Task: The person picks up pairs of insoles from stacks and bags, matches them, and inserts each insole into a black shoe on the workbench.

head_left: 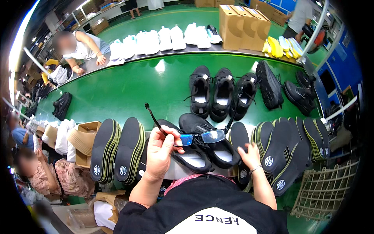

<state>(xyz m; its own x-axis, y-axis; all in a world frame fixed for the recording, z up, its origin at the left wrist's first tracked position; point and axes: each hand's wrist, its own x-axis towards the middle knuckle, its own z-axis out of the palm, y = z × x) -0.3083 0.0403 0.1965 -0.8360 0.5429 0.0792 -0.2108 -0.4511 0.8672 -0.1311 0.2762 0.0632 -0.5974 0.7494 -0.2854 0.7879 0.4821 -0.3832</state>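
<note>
My left hand (159,154) is closed on a pair of glasses (213,136), pinching them at one lens and temple. Their dark frame hangs unfolded over a pair of black lace-up sneakers (224,155) with pale insides, directly in front of me. My right hand (250,156) has its fingers apart at the edge of a black insole (238,136), just right of the sneakers; whether it touches the insole is hard to tell. Stacks of black insoles with yellow-green edges (130,150) stand left of my left hand, and further insoles (278,146) lie right of my right hand.
More black sneakers (223,93) stand on the green conveyor belt (132,85). Beyond it, white shoes (148,42), brown boxes (241,29) and yellow insoles (276,47) line a ledge. A person (83,48) leans there at left. A woven basket (323,191) is at lower right.
</note>
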